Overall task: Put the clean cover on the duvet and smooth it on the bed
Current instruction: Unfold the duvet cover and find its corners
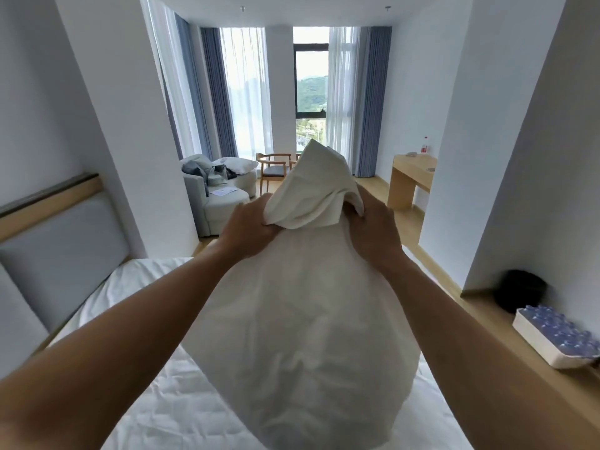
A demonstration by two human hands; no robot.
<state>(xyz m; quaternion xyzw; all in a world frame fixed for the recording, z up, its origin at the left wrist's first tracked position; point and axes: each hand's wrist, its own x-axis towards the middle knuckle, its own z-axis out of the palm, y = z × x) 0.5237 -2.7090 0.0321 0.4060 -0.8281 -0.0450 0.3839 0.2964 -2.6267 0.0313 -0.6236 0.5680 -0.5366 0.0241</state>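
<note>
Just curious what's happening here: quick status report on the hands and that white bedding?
Left hand and right hand both gripping white bedding, held up over bed. Not yet spread flat. Nothing seen blocking.

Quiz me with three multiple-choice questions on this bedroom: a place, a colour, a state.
1. Where is the pack of bottles? A on the bed; B on the ledge; C on the sofa.
2. The heavy curtains are: A blue; B red; C green.
3. The white bedding is: A spread flat; B folded away; C bunched, gripped by the left hand and right hand.
Answers: B, it sits on the wooden ledge; A, the panels look blue; C, both hands hold it up.
</note>
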